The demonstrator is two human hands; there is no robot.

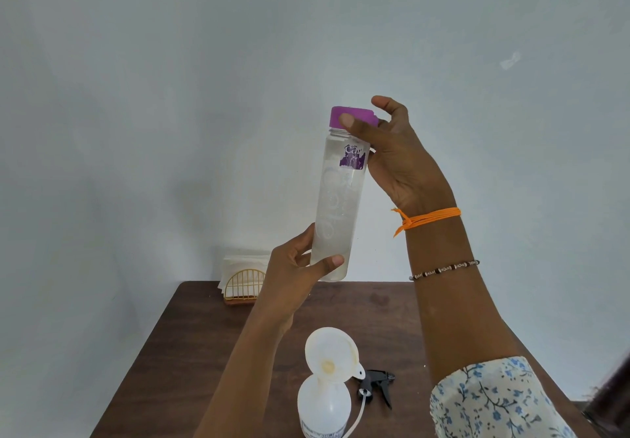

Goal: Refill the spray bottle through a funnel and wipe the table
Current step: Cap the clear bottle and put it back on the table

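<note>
Both hands on capped water bottle

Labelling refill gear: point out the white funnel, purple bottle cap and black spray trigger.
White plastic funnel (331, 352): head view, inner bowl.
Purple screw cap (353, 114): head view, side wall.
Black spray trigger head (378, 383): head view, body.

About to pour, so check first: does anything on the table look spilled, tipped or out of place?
No spill shows. The funnel leans to one side in the spray bottle neck, so straightening it first seems wise. The trigger head lies off on the table, as expected.
</note>
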